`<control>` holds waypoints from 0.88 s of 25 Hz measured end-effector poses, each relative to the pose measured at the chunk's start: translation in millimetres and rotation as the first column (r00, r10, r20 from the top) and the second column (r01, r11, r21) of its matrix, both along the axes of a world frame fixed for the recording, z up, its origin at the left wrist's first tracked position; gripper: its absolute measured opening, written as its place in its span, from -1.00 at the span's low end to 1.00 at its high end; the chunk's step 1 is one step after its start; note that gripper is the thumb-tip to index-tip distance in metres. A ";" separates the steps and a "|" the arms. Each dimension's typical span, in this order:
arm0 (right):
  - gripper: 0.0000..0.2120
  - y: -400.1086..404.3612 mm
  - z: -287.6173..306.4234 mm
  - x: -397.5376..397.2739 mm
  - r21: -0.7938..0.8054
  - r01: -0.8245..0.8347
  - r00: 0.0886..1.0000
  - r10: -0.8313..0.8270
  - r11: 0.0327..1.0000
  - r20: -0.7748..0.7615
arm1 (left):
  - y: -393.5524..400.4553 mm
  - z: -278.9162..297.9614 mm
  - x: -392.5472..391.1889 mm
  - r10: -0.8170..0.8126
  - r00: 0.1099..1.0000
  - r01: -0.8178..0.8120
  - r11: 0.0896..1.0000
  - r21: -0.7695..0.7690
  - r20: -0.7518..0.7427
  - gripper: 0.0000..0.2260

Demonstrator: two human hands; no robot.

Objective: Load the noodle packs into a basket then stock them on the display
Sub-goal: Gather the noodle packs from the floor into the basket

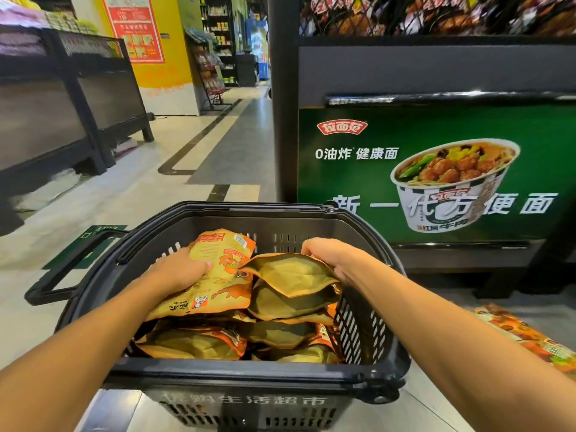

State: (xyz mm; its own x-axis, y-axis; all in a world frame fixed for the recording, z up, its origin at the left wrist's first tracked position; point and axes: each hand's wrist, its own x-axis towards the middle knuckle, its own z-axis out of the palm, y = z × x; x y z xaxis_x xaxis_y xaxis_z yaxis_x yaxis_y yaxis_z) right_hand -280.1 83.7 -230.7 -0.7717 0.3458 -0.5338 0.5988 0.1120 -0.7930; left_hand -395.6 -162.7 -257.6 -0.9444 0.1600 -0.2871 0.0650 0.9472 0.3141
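Orange noodle packs (218,338) filled the basket (249,374) | left hand (180,269) gripped one pack (218,269), right hand (330,257) pinched another pack (290,272) | loading looked done; display (436,14) stocking remained

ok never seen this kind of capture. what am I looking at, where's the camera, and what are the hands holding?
One picture, from a wide-angle camera worn on a person's head, looking forward and down. No robot: two bare hands. They reach into a black slotted plastic shopping basket full of yellow-orange noodle packs. The left hand grips an upper printed yellow-orange pack; the right hand pinches the edge of a plain-backed yellow pack. Behind stands a dark display stand with a green noodle-bowl poster. Another pack lies on the floor, right.
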 end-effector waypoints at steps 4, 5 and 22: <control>-0.85 2.3 13.3 2.0 0.097 -0.070 0.997 0.074 0.993 -0.030 | 4.9 15.5 -3.8 -0.093 0.993 0.092 0.996 -0.016 -0.078 -0.46; -0.82 0.6 14.8 2.9 0.089 -0.060 0.996 0.065 0.994 -0.060 | 5.3 16.1 -5.6 -0.109 0.991 0.109 0.994 -0.011 -0.076 -0.47; -0.67 -36.5 -13.6 -13.1 0.471 -0.386 0.861 0.493 0.793 -0.125 | -36.8 -31.1 -12.4 -0.206 0.978 0.199 0.955 -0.219 -0.010 -0.08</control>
